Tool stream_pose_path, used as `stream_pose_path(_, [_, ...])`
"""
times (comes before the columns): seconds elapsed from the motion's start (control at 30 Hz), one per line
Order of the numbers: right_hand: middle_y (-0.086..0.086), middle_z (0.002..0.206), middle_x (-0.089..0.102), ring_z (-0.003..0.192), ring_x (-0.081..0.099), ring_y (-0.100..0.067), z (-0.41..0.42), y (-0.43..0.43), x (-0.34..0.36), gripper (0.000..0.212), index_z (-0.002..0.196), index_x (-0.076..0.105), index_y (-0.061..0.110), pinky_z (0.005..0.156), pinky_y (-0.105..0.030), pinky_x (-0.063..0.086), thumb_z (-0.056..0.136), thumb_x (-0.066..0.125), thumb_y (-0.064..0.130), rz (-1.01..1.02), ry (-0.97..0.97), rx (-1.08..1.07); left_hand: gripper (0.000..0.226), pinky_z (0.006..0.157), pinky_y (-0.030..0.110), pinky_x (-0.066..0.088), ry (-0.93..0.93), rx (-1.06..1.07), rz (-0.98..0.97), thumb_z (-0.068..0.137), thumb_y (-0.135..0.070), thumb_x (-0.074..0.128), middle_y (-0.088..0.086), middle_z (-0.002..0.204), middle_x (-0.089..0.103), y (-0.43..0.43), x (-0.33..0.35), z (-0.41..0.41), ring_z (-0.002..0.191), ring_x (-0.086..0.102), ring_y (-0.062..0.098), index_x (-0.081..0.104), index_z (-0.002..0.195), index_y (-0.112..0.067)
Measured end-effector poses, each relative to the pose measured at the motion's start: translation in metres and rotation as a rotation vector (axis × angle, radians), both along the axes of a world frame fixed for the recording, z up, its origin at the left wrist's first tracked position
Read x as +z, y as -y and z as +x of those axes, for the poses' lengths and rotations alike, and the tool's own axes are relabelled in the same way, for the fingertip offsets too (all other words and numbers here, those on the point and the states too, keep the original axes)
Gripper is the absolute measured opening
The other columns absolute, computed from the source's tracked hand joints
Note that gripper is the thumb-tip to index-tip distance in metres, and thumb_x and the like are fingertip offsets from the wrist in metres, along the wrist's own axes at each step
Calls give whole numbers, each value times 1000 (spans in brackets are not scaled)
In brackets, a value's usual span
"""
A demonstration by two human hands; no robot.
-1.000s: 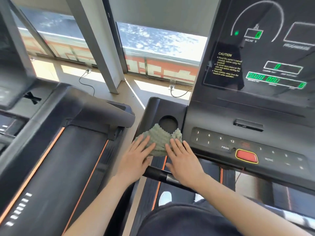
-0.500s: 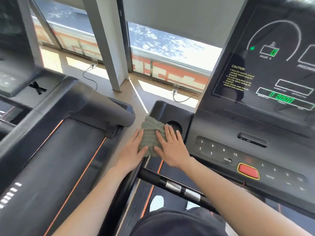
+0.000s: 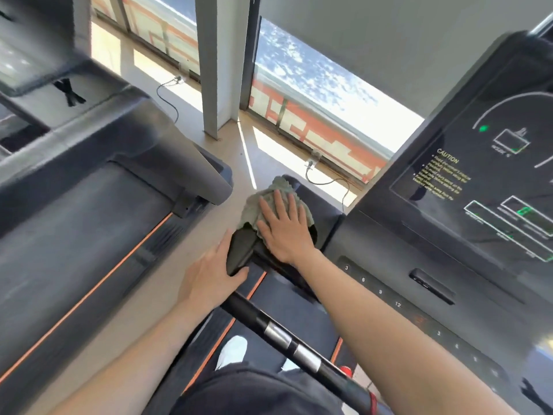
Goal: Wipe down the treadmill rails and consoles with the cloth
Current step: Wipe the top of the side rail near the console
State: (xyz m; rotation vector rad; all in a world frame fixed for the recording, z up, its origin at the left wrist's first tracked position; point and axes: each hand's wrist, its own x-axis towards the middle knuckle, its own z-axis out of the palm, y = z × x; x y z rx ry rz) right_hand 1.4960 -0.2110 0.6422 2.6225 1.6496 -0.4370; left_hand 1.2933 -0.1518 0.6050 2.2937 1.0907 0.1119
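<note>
A gym, judging by treadmills (image 3: 77, 235) side by side, a lit console (image 3: 493, 175) with caution label (image 3: 443, 178), facing wide windows (image 3: 314, 94).

Cloth (image 3: 276, 202) grey-green, waffle-textured; console (image 3: 419, 256) black; belt edge stripe (image 3: 89, 295) orange.
</note>
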Motion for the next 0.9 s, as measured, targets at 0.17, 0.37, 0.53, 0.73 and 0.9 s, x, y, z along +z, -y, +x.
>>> stream_pose_path(0.17, [-8,167,-19,153,-18,-33,49,-2,13,65,159,-12,33,124,-52,-5,104,9,59,-113,14,-168,85,79,42,55,20,0,5,82,-64,59,-6,125,61,-1,3,-3,105,64,26,21,154,-38])
stream_pose_path(0.37, [-18,166,-17,154,-10,-35,46,39,19,64,161,-7,16,126,-48,0,108,15,44,-200,51,-185,84,80,40,54,-17,10,36,86,-63,59,-7,128,62,2,11,-1,108,64,24,21,156,-36])
stream_pose_path(0.53, [-14,166,17,155,6,-32,-8,79,19,62,160,14,8,125,-45,1,108,16,42,-149,55,-77,78,74,39,52,-27,9,34,85,-62,58,-5,116,63,3,16,-2,99,65,27,25,150,-35])
stream_pose_path(0.73, [-7,154,40,145,31,-27,-44,77,17,82,159,23,16,122,-43,15,90,3,56,-19,-92,-188,72,71,38,51,-10,6,54,85,-60,59,-7,114,63,5,20,-1,97,65,25,30,145,-34])
stream_pose_path(0.9, [-12,161,28,148,26,-32,-50,44,16,72,161,11,19,120,-46,13,103,33,55,2,-198,-305,81,77,39,53,-15,-1,51,87,-59,58,-4,126,62,5,20,-1,103,65,25,25,154,-29])
